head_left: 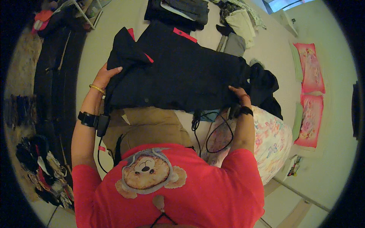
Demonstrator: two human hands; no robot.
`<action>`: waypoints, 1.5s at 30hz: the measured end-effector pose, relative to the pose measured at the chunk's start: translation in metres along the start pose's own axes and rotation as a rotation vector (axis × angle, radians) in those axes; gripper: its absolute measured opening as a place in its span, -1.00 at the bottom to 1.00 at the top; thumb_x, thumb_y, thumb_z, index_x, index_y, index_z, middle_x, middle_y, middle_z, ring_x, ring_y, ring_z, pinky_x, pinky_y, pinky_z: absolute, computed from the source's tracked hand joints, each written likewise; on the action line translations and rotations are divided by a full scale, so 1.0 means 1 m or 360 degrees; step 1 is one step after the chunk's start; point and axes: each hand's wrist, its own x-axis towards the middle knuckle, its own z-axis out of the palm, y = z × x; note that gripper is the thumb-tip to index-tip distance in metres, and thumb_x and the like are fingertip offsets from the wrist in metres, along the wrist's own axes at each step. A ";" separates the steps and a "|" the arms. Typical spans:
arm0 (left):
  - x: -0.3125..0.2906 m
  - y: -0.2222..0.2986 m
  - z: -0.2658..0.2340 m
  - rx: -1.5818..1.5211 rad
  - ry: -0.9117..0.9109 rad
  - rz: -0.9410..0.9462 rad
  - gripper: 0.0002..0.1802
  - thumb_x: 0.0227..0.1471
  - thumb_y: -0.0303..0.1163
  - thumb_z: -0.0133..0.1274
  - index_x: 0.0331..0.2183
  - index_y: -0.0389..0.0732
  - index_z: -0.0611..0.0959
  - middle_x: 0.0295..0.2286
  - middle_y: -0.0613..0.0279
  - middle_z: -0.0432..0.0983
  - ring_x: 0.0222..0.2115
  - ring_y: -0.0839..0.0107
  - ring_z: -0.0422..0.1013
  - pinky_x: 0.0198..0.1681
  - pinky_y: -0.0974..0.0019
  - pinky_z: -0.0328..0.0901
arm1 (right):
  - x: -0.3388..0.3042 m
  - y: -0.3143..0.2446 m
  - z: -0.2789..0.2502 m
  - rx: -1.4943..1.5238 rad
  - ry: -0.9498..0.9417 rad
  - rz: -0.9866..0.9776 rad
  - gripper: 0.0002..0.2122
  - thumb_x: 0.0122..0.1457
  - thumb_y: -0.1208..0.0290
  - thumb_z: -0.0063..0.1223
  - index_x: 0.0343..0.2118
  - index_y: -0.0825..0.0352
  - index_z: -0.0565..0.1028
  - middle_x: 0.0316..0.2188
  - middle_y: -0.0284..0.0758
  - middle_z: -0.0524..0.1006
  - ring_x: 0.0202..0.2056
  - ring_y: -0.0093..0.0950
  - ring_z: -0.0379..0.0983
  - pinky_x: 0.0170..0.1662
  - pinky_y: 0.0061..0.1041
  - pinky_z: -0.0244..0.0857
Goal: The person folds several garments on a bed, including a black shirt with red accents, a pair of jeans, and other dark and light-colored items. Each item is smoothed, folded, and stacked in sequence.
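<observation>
A wide black garment (pixel 178 72) with red trim is spread in front of me, its kind not clear; one small round button shows low on it. My left hand (pixel 104 77) is closed on its left edge, thumb on top and the other fingers hidden beneath the cloth. At the right end, my right hand (pixel 239 93) grips the lower edge, its thumb side showing and some fingers hidden. A brown quilted garment or cloth (pixel 152 125) lies nearer my body, partly under the black one. Dark crumpled cloth (pixel 268 83) lies just beyond my right hand.
Folded dark clothes (pixel 178 13) are stacked at the far side of the bed (pixel 125 15). Grey and pale clothes (pixel 241 28) lie farther right. Floral cloth (pixel 272 138) is by my right arm, with a black cord (pixel 213 152) beside it. Pink pillows (pixel 311 117) are at the right.
</observation>
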 end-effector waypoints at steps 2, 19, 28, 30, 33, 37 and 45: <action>0.000 -0.003 -0.001 -0.0080 -0.0016 -0.0031 -0.32 -0.22 -0.29 0.22 -0.03 -0.27 0.37 -0.18 0.20 0.43 -0.23 0.38 0.37 -0.11 0.33 0.25 | 0.005 0.014 0.000 0.0153 -0.0087 -0.0082 -0.27 -0.12 0.05 0.20 -0.01 0.57 0.28 -0.05 -0.07 0.39 -0.01 -0.29 0.30 0.02 -0.40 0.17; -0.005 0.007 0.008 -0.0023 -0.0020 0.0008 -0.40 -0.20 -0.36 0.20 -0.07 -0.32 0.40 -0.21 0.17 0.45 -0.25 0.40 0.40 -0.12 0.36 0.28 | -0.164 -0.191 0.084 -0.0627 0.0108 -0.1012 -0.40 -0.07 0.48 -0.09 0.13 0.29 0.09 -0.46 -0.03 0.51 -0.44 -0.10 0.47 -0.35 -0.18 0.34; -0.003 -0.002 0.004 -0.0019 -0.0008 -0.0002 -0.40 -0.20 -0.37 0.19 -0.07 -0.32 0.40 -0.23 0.18 0.46 -0.26 0.40 0.39 -0.13 0.37 0.28 | -0.169 -0.191 0.129 -0.0292 0.0038 -0.1357 -0.53 0.02 0.36 -0.04 0.04 0.32 0.26 -0.43 -0.11 0.51 -0.41 -0.20 0.47 -0.36 -0.32 0.35; -0.002 -0.004 0.003 -0.0035 -0.0023 0.0009 -0.40 -0.20 -0.37 0.18 -0.07 -0.33 0.39 -0.22 0.18 0.45 -0.26 0.41 0.39 -0.13 0.37 0.28 | -0.143 -0.175 0.099 0.0167 0.0207 -0.1333 -0.60 0.02 0.29 0.01 -0.07 0.33 0.36 -0.39 -0.12 0.51 -0.34 -0.17 0.46 -0.29 -0.31 0.34; -0.001 -0.005 0.002 -0.0089 -0.0059 -0.0022 -0.39 -0.19 -0.36 0.18 -0.06 -0.33 0.39 -0.21 0.18 0.45 -0.24 0.41 0.38 -0.12 0.37 0.27 | -0.087 -0.144 0.059 0.0659 0.0818 -0.0936 -0.60 -0.02 0.18 0.09 -0.18 0.35 0.42 -0.28 -0.10 0.49 -0.23 -0.13 0.42 -0.22 -0.30 0.33; -0.002 -0.001 0.005 0.0009 -0.0043 0.0028 -0.38 -0.19 -0.36 0.18 -0.05 -0.33 0.38 -0.19 0.17 0.44 -0.23 0.40 0.38 -0.10 0.36 0.27 | -0.015 -0.101 0.051 0.0877 0.0124 0.0504 -0.43 -0.14 0.03 0.20 -0.19 0.44 0.40 -0.23 -0.11 0.45 -0.29 -0.24 0.43 -0.22 -0.36 0.34; -0.003 0.000 0.009 -0.0045 -0.0045 0.0046 -0.35 -0.21 -0.29 0.21 -0.05 -0.29 0.39 -0.19 0.21 0.44 -0.23 0.40 0.37 -0.10 0.36 0.25 | 0.000 -0.104 0.038 0.0911 0.0579 -0.0970 -0.55 -0.02 0.42 0.07 -0.02 0.40 0.32 -0.09 -0.14 0.40 -0.10 -0.32 0.35 -0.03 -0.41 0.23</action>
